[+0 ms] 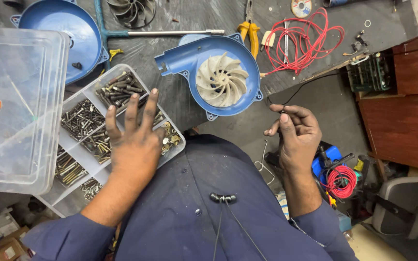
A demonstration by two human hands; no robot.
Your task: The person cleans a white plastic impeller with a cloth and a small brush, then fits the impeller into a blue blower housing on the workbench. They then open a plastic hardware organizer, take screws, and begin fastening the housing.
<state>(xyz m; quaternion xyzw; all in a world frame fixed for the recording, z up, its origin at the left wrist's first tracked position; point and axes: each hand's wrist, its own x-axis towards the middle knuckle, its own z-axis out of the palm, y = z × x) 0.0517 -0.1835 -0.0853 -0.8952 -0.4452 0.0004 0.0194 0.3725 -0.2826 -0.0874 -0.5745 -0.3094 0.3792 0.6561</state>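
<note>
Left side crowded: clear lid (18, 106) and compartment box of screws (85, 128). Ahead blocked by blue blower housing (214, 77). Bare tabletop (175, 99) strip between box and housing. Red wire coil (306, 41) far right.

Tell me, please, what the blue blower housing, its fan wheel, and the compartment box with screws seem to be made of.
Blue blower housing: probably moulded plastic, with an even colour and a soft sheen. Fan wheel: likely cream plastic, matt, with thin curved blades. Compartment box: clear plastic, since its walls are see-through. Screws under the left hand: metal, dull grey to brassy glints.
</note>
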